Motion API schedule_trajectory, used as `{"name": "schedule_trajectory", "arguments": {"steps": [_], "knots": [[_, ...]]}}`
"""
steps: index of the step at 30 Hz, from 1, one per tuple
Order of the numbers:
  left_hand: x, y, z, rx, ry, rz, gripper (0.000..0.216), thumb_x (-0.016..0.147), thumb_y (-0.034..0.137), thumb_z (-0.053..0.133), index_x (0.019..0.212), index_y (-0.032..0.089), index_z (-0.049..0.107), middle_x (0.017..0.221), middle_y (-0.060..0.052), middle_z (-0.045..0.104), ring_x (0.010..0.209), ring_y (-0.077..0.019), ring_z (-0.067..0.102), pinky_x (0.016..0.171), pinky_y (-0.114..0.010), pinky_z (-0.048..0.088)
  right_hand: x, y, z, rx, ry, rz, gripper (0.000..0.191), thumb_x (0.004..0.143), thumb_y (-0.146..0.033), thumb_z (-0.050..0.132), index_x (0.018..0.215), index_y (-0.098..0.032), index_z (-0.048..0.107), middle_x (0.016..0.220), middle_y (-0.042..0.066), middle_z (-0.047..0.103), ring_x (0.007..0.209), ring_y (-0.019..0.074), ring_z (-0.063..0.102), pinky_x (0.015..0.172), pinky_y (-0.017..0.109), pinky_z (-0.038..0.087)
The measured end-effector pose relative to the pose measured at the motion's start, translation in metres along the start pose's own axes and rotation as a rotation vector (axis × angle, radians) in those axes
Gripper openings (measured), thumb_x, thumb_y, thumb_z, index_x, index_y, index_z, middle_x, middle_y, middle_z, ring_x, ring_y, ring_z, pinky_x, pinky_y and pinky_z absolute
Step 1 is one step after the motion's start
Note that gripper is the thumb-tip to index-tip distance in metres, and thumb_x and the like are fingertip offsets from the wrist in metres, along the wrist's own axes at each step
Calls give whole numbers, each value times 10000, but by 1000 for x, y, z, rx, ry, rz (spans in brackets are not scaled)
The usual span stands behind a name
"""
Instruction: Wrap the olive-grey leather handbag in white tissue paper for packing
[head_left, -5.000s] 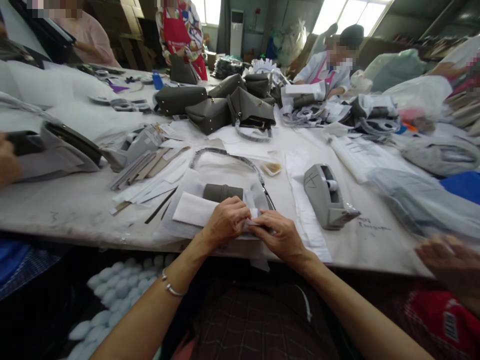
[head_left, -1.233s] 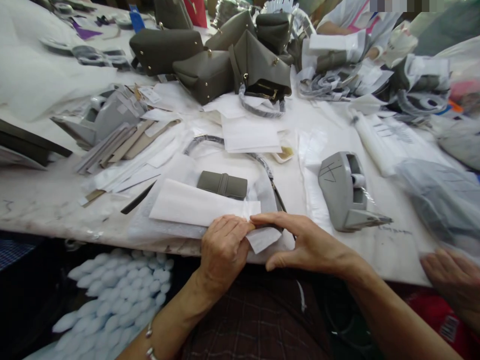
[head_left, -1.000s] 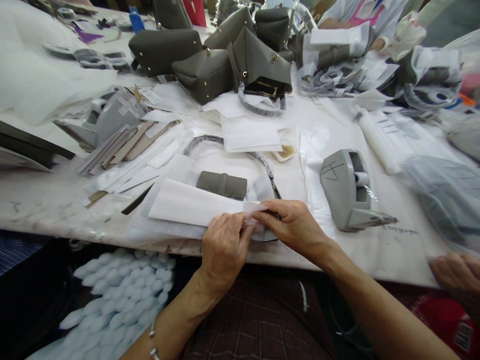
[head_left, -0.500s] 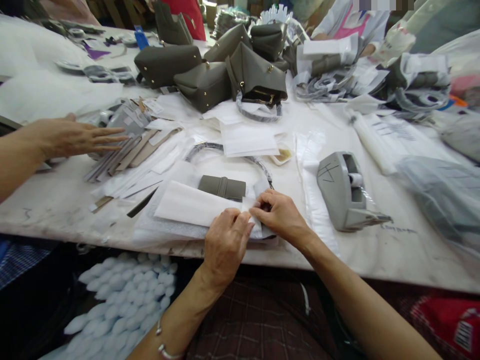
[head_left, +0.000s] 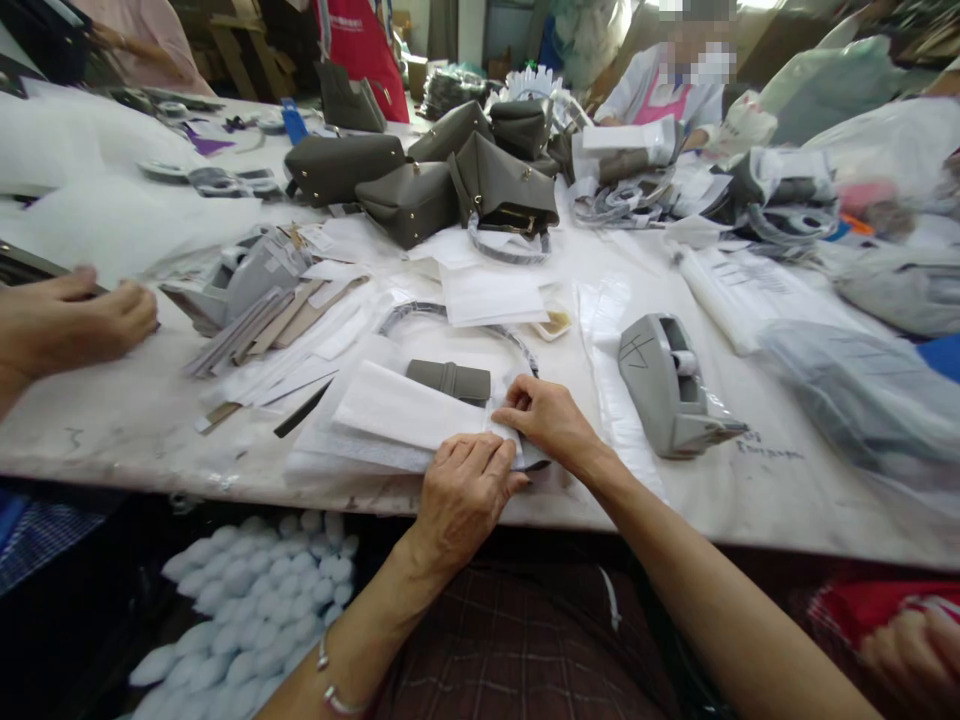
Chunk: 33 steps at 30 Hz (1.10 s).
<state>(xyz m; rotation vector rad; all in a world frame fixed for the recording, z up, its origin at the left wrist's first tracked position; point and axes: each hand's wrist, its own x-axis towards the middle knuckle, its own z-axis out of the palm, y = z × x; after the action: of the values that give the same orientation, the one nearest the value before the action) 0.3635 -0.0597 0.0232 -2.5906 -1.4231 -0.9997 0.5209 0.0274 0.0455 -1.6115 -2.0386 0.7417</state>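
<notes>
At the table's front edge a dark olive handbag lies mostly under white wrapping paper; its flap part shows. Its plastic-wrapped handle arcs out behind. My left hand rests on the paper near its right end, fingers stretched out flat. Just beyond it my right hand has thumb and forefinger pinched together on the paper's right end. Translucent sheeting spreads out beneath the paper to the left.
A grey tape dispenser stands right, beside a white plastic strip. Several olive handbags are piled behind. Card strips and another dispenser lie left, near a co-worker's hand. Another person is across the table.
My left hand has flattened and slid slightly right and down over the paper. My right hand stays at the paper's end. The co-worker's hand at left has drawn back. The view has shifted.
</notes>
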Motion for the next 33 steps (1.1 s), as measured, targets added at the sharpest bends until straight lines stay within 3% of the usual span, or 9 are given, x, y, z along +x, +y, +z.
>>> {"name": "schedule_trajectory", "arguments": {"steps": [5, 11, 15, 18, 21, 24, 29, 33], "knots": [[-2, 2, 2, 61, 5, -7, 270, 1004, 376, 494, 1134, 168, 606, 1025, -81, 669, 942, -232, 607, 848, -389, 464, 11, -11, 0, -251, 34, 97, 234, 797, -414, 736, 798, -212, 619, 699, -6, 651, 648, 154, 575, 607, 256, 363], [-3, 1, 4, 103, -34, 14, 253, 966, 342, 572, 1150, 170, 595, 1042, -79, 651, 983, -249, 595, 874, -400, 462, 26, -23, -8, -526, -92, 158, 376, 765, -570, 725, 909, -226, 668, 848, 65, 721, 786, 238, 663, 641, 292, 418], [-3, 3, 4, 129, -26, 26, 264, 943, 320, 612, 1159, 170, 589, 1062, -84, 644, 1003, -254, 587, 886, -396, 462, 26, -21, -8, -546, -52, 120, 389, 757, -577, 733, 906, -222, 677, 853, 69, 730, 818, 249, 678, 665, 303, 447], [-4, 5, 3, 144, -31, 0, 254, 928, 302, 632, 1146, 179, 592, 1047, -76, 644, 977, -250, 587, 875, -389, 463, 15, -14, -17, -419, 35, 56, 289, 811, -507, 703, 862, -223, 684, 808, 39, 725, 787, 215, 676, 673, 289, 460], [-4, 6, 2, 147, -48, -22, 238, 916, 298, 649, 1119, 185, 597, 1029, -71, 636, 968, -251, 583, 873, -389, 461, -6, -2, -45, -126, 156, 36, 229, 844, -440, 661, 893, -219, 693, 761, 7, 708, 647, 156, 655, 609, 257, 476], [-5, 6, 2, 144, -58, -23, 242, 908, 290, 659, 1116, 183, 597, 1013, -68, 629, 948, -251, 578, 865, -390, 458, -35, 20, -94, 65, 328, 59, 307, 800, -464, 671, 941, -193, 696, 749, 18, 701, 576, 146, 637, 541, 252, 491], [-5, 5, 3, 143, -24, -7, 220, 913, 275, 648, 1109, 181, 615, 984, -69, 630, 912, -251, 577, 844, -384, 449, -82, 78, -176, -79, 583, 305, 327, 766, -474, 663, 906, -184, 720, 748, 57, 714, 689, 200, 665, 631, 296, 505], [-4, 3, 4, 155, 21, 19, 195, 921, 260, 626, 1094, 171, 634, 965, -80, 632, 891, -254, 577, 825, -385, 442, -103, 122, -198, 1, 575, 534, 266, 711, -442, 714, 798, -190, 715, 839, 79, 736, 815, 222, 666, 698, 295, 496]]}}
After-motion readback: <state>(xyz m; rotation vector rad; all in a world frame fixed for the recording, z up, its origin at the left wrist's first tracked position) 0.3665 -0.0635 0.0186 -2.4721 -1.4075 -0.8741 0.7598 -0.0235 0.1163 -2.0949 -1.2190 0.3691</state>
